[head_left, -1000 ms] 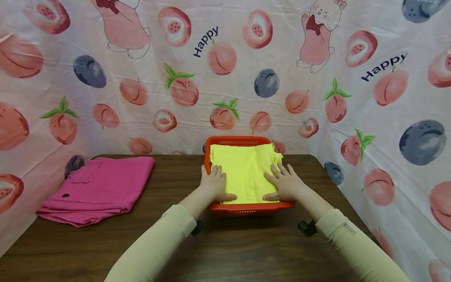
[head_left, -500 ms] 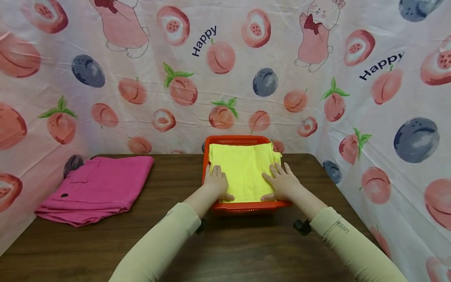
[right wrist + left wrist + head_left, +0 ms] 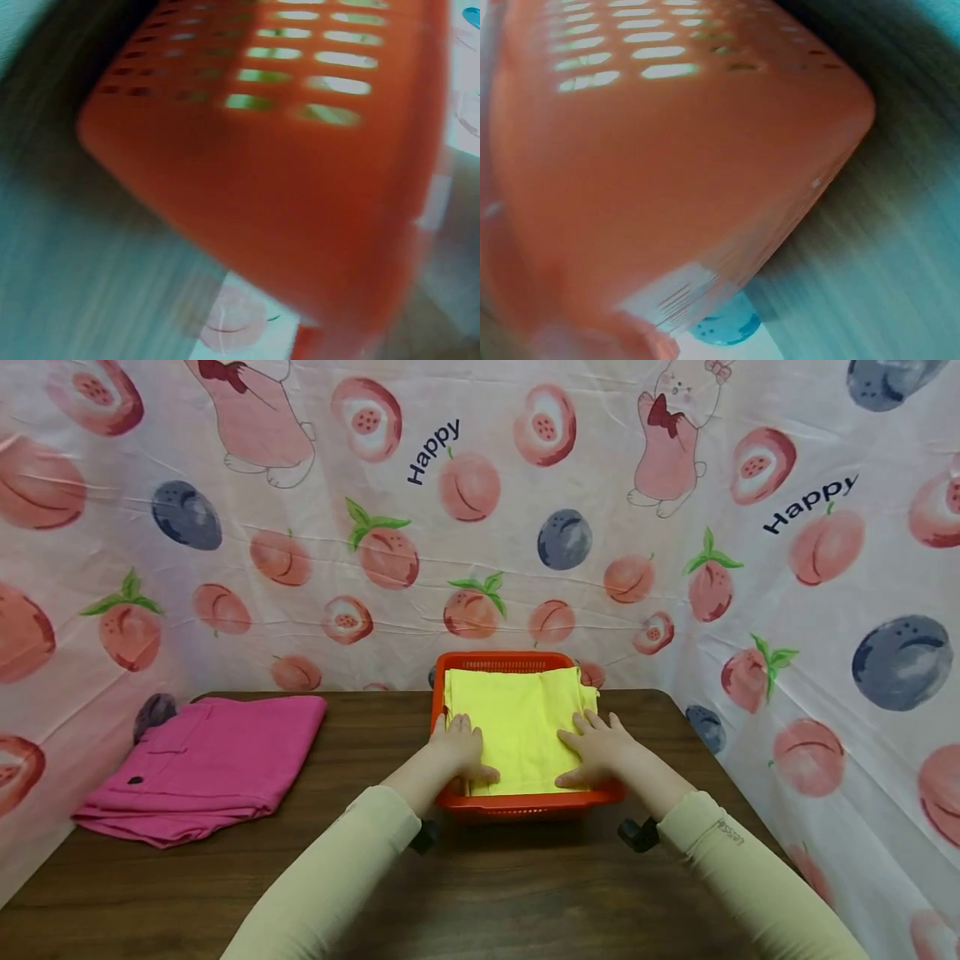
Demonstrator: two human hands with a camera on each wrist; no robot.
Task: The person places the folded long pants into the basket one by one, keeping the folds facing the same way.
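A folded bright yellow cloth (image 3: 517, 718) fills an orange-red plastic basket (image 3: 510, 807) at the back middle of the table. Its right edge spills slightly over the rim. My left hand (image 3: 456, 750) rests on the cloth's left side by the basket rim, fingers pointing away and thumb stretched inward. On the right side, my right hand (image 3: 602, 750) lies with its fingers spread over the cloth. Both wrist views show the basket's slotted outer walls (image 3: 667, 150) close up, with the hands themselves mostly out of sight.
A folded pink garment (image 3: 217, 760) with a dark button lies at the left of the dark wooden table (image 3: 525, 893). Fruit-printed fabric (image 3: 480, 543) hangs along the back and both sides, right behind the basket.
Both hands stay on the yellow cloth in the basket. The right wrist has shifted slightly left, and the view has moved a little. The pink garment is unmoved.
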